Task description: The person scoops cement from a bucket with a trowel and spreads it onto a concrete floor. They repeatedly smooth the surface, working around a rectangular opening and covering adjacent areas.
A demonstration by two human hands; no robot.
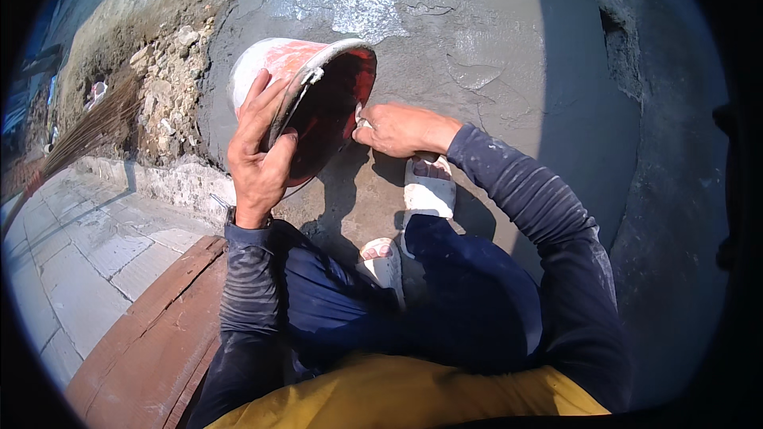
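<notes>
A tilted bucket (278, 56), whitish and orange-red outside and red inside, has its mouth turned to the right and toward me. My left hand (261, 143) grips it from the left, the thumb over the rim and the fingers spread along the outer wall. At the right side of the mouth, my right hand (397, 129) is closed in a pinch. A small pale bit shows at those fingertips, but I cannot tell whether it is part of the bucket or a separate thing. Much of the bucket's inside lies in shadow.
Wet grey mortar (493, 40) spreads ahead, bordered left by broken rubble (171, 79). A twig broom (95, 127) leans at the left above paving slabs (79, 254). A reddish-brown board (159, 334) lies lower left. My feet in white slippers (429, 195) stand below the bucket.
</notes>
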